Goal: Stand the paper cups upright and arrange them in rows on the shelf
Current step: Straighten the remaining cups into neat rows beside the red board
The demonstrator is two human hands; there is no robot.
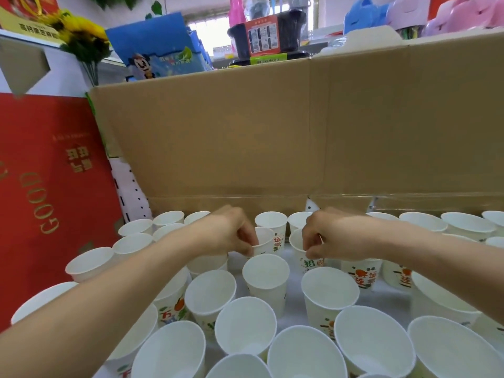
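White paper, two cups in hand. Left hand [226,233]: fingers curled, thumb and fingertips pinching the rim of an upright printed cup [266,242]. Right hand [330,236]: fingers curled likewise, pinching the rim of a second cup [308,261], also upright, with green and orange print on its side. Both held cups are in the second row from the back, near each other with a gap between. Their bases are hidden by nearer cups, so whether they rest on the surface cannot be told.

Just in front, a front cup [266,271] stands upright. Behind, back-row cups [271,221] line up along a cardboard wall [245,137]. More cups crowd the white shelf [381,300] on every side, mouths up, rows loose and uneven. Red box [49,186] with gold "GOOD" lettering stands at the left edge. Both forearms are bare, reaching in from the lower corners.
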